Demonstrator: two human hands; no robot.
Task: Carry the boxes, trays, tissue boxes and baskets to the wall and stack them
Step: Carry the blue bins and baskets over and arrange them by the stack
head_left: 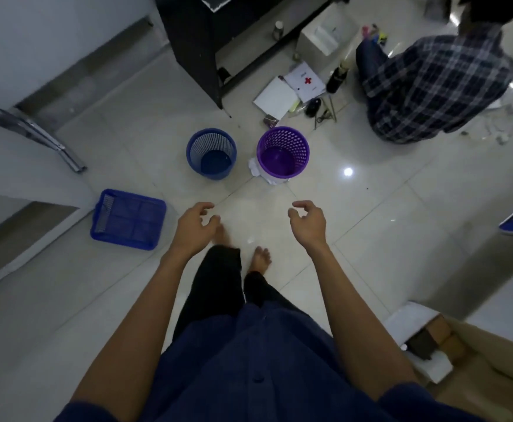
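Where glossy tiles (370, 208) spread, blue basket (198, 147), purple basket (283, 153), tray (128, 219)

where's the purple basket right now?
Head view, mid-floor: the purple basket stands upright just right of the blue basket, not touching it, ahead of the right hand, with a white cloth at its base.

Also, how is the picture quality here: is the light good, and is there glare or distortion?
Head view: dim overall; one bright glare spot on the glossy floor right of the purple basket; wide-angle bending curves the frame edges; left hand, right hand and blue basket look fairly sharp.
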